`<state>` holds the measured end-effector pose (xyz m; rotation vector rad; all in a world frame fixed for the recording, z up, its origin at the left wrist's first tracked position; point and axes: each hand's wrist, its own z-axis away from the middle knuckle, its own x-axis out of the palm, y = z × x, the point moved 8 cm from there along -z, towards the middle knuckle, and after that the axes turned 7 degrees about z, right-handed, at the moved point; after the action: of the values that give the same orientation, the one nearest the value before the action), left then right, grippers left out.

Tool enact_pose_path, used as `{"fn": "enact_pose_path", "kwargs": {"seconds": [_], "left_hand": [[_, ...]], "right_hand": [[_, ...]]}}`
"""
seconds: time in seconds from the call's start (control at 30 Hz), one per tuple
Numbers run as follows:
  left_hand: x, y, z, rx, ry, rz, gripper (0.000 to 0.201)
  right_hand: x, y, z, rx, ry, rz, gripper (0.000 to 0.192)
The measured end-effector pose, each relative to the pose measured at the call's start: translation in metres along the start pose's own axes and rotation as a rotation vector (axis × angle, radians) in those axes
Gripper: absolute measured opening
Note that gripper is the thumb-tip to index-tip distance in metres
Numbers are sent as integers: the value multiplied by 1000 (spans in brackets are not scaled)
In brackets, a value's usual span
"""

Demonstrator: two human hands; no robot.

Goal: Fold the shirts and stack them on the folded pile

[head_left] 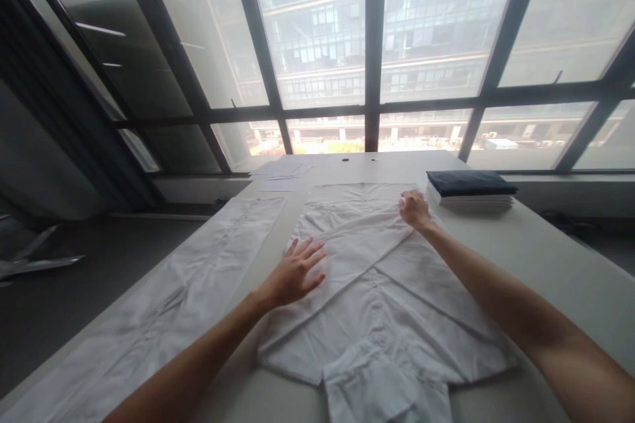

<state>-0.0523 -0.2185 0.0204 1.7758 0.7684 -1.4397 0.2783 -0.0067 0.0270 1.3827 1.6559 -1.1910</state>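
Two hands rest on the white cotton shirt (377, 291) lying mid-table: left hand (297, 271) flat, fingers spread, at its left edge; right hand (414, 208) curled, pinching fabric near its far edge.

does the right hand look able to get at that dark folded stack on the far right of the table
Probably yes. The right hand rests on the far edge of the white shirt, just left of the dark folded stack. Only bare table lies between them, with nothing in the way.
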Motion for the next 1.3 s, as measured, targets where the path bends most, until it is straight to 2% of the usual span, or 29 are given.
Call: {"fn": "enact_pose_path", "kwargs": {"seconds": [0.1, 0.2, 0.27, 0.33, 0.4, 0.6, 0.7, 0.83, 0.9, 0.97, 1.07, 1.17, 1.23, 1.3], "left_hand": [[2, 17, -8, 10, 64, 10, 56], [22, 20, -12, 4, -20, 28, 60], [32, 18, -12, 6, -58, 37, 61], [35, 16, -11, 11, -65, 41, 62], [34, 15, -11, 6, -77, 37, 63], [35, 17, -11, -16, -116, 19, 64], [36, 17, -10, -24, -110, 17, 63], [35, 15, -12, -17, -100, 50, 63], [29, 10, -13, 1, -89, 84, 61], [19, -4, -13, -12, -46, 94, 58], [7, -43, -8, -119, 10, 25, 56], [13, -82, 3, -238, -79, -2, 59], [18, -95, 9, -271, -128, 7, 60], [14, -93, 9, -264, -95, -11, 59]], "right_hand": [[5, -90, 31, -308, -23, -111, 41], [14, -179, 84, -716, -105, -234, 42], [22, -220, 126, -1014, -240, -275, 44], [25, -233, 149, -1115, -319, -286, 48], [27, -227, 150, -1077, -347, -287, 50], [38, -184, 120, -1006, -438, -217, 63], [45, -150, 97, -942, -451, -156, 63], [52, -95, 64, -739, -421, -37, 62], [55, -78, 55, -670, -412, -3, 64], [57, -73, 53, -653, -405, 10, 66], [58, -75, 54, -660, -391, 7, 67], [59, -76, 54, -663, -385, 4, 67], [60, -75, 54, -664, -380, 3, 67], [60, -74, 53, -661, -374, 0, 66]]}}
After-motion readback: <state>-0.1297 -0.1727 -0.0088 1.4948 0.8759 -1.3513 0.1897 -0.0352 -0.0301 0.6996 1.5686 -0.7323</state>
